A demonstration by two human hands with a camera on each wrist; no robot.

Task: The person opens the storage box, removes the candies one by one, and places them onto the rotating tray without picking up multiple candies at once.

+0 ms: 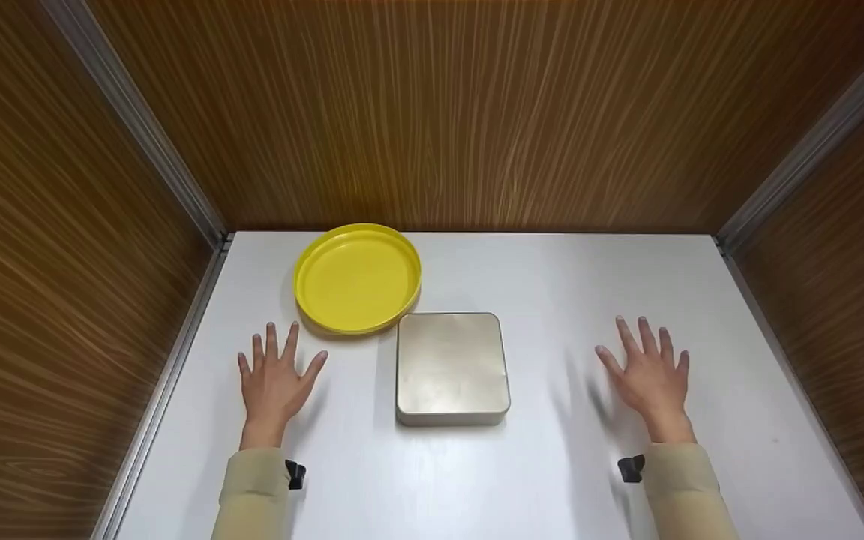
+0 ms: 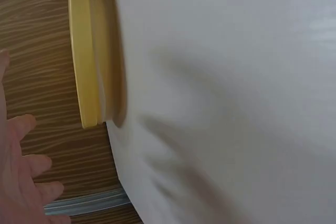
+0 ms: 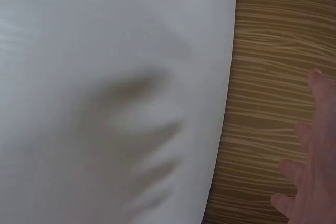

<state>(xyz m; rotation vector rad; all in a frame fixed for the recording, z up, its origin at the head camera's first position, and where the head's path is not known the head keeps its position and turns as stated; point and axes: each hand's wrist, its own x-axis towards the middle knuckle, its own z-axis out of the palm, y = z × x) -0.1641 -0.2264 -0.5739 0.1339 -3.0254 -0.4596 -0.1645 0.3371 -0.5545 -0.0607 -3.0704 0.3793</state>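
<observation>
My left hand (image 1: 274, 386) hovers above the white table with its fingers spread, just short of a round yellow tray (image 1: 361, 281). It touches nothing; in the left wrist view its shadow falls on the tabletop and the tray's rim (image 2: 84, 51) shows beyond the fingers. Right of that hand lies a closed, square metal tin (image 1: 452, 365), its upper left corner close to the tray. My right hand (image 1: 651, 379) is held over the table's right part, fingers spread and holding nothing. Its fingers (image 3: 291, 171) also show in the right wrist view.
The white table (image 1: 552, 480) is enclosed by wood-grain panels at the back (image 1: 477, 112), the left (image 1: 64, 300) and the right (image 1: 837, 247). Metal rails (image 1: 154, 127) run along the corners. A small black device (image 1: 295, 475) sits at each sleeve cuff.
</observation>
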